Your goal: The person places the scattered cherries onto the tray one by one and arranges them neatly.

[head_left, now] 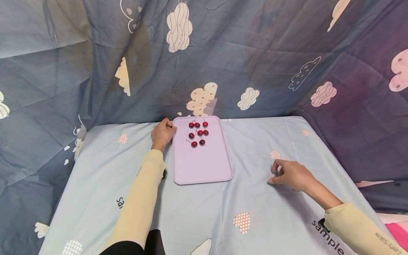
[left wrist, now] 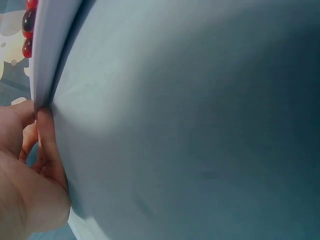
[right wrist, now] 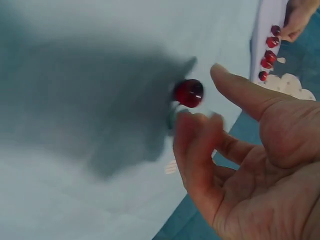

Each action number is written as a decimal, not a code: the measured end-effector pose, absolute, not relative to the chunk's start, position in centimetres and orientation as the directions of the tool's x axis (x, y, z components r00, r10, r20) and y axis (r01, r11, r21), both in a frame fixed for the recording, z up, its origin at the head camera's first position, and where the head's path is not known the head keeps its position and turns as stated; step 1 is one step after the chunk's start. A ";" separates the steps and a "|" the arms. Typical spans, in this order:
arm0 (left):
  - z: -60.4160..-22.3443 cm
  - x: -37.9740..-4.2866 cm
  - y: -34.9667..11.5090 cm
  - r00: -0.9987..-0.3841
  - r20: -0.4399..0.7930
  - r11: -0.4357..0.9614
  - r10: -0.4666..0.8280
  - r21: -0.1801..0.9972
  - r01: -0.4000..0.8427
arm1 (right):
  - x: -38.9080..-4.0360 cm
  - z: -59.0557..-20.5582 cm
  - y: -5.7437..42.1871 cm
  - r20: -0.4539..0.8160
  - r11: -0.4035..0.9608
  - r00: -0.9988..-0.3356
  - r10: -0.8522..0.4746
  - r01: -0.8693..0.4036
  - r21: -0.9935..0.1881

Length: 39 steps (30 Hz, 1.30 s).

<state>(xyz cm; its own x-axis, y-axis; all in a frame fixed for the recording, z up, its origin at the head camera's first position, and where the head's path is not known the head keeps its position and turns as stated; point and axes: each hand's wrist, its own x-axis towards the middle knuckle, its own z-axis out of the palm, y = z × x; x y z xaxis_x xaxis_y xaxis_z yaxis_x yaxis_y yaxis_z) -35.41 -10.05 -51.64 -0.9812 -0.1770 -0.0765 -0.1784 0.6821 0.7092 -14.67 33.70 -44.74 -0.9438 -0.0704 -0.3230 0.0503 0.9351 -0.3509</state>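
Note:
A pink-lilac tray (head_left: 202,166) lies on the cloth, with several dark red cherries (head_left: 200,132) in its far half, some with stems. At the tray's far left edge my left hand (head_left: 163,134) pinches the rim; the left wrist view shows thumb and finger on either side of the rim (left wrist: 45,60). Off to the right, my right hand (head_left: 293,174) hovers low over the cloth, thumb and fingers apart. In the right wrist view a single cherry (right wrist: 189,93) sits near those fingertips, not visibly gripped. From the head view the hand hides that cherry.
A light blue cloth (head_left: 251,198) with hearts and lettering covers the table. Dark cloud-patterned fabric (head_left: 153,71) hangs behind it and along both sides. At the right edge, some dark and pink cloth (head_left: 395,216) lies beyond the table.

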 end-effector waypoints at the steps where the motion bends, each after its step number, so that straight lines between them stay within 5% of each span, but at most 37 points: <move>1: -51.6 -35.4 -10.1 -0.981 -0.080 0.681 -0.176 0.710 -0.180 | -14.5 -45.0 33.9 -0.319 0.933 -0.944 -0.082 0.040 -0.358; 11: -51.7 -35.5 -10.3 -0.982 -0.067 0.687 -0.179 0.706 -0.173 | -14.7 -45.8 32.8 -0.192 0.933 -0.969 -0.153 -0.078 -0.351; 23: -51.4 -35.3 -9.8 -0.984 -0.058 0.691 -0.169 0.705 -0.160 | -19.3 -46.6 25.5 0.277 0.840 -0.916 -0.289 -0.382 -0.386; 39: -51.7 -35.0 -10.1 -0.984 -0.053 0.688 -0.172 0.708 -0.158 | -26.1 -48.6 18.4 0.232 0.875 -0.933 -0.275 -0.343 -0.343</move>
